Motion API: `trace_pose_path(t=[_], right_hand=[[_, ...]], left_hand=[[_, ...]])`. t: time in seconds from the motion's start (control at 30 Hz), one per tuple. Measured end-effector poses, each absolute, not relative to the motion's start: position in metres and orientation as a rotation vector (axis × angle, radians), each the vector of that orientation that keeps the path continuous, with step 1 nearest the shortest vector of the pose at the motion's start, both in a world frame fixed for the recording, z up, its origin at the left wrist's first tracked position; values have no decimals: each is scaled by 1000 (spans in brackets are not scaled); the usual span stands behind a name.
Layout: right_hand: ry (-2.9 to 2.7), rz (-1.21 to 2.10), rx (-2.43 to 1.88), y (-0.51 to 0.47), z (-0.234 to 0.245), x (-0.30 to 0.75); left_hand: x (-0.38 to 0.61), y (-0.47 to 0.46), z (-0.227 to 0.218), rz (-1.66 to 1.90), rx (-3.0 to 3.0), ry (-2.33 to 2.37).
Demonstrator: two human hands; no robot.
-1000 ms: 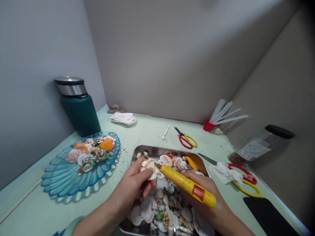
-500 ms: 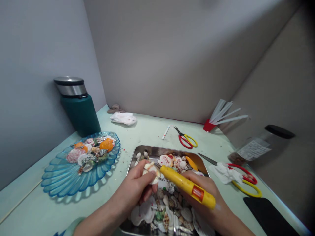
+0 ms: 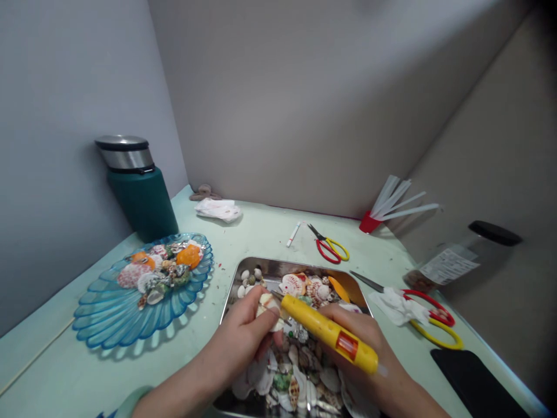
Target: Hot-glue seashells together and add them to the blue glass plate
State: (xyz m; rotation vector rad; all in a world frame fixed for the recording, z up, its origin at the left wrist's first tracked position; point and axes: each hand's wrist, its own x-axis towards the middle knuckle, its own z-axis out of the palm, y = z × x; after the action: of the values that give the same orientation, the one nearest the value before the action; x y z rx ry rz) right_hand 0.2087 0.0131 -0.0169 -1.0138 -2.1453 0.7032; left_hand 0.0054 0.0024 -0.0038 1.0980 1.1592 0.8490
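Note:
My left hand (image 3: 243, 328) pinches a cream seashell (image 3: 267, 304) between thumb and fingers above the metal tray. My right hand (image 3: 365, 334) is wrapped around a yellow hot glue gun (image 3: 319, 322); a glue stick end pokes from its back. The gun's nozzle points left, right by the shell; whether it touches cannot be told. Beneath both hands, the metal tray (image 3: 360, 295) holds many shells: white scallops, small snail shells, a spotted cone-like shell (image 3: 294, 392) and striped scallops (image 3: 293, 284). My right fingers are partly hidden behind the gun.
To the left, a blue scalloped plate (image 3: 114, 325) carries shells, with a green bottle (image 3: 145, 203) behind. Farther back lie a tissue pack (image 3: 218, 209), a marker (image 3: 293, 234) and small scissors (image 3: 328, 247). Larger scissors (image 3: 439, 334), a red cup (image 3: 369, 222) and a jar (image 3: 452, 258) stand right.
My left hand has turned the shell, which now shows more edge-on. The glue gun has shifted slightly left and down. Everything else stays in place.

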Motion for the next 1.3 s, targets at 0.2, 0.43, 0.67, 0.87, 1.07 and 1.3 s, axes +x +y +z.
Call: trace_pose_path(t=[0.2,0.43,0.67,0.87,1.07,1.3], right_hand=[[-2148,675,-1025,13,-18,208],[-2159,693,-1006,12,-20,210],[-2162,678,-1001,13,-19,209],[-2133,694,-1015,13,-20,209],[-2133,684,-1029,13,-20,209],[-2133,686,-1029,12,-16,208]], left_hand=[[6,2,-7,868,1130,1174],[6,4,-7,905,1058,1125],[6,3,-4,911,997,1091],[6,2,-4,905,978,1064],[3,3,-6,920,963,1040],[4,3,-4,913,990,1033]])
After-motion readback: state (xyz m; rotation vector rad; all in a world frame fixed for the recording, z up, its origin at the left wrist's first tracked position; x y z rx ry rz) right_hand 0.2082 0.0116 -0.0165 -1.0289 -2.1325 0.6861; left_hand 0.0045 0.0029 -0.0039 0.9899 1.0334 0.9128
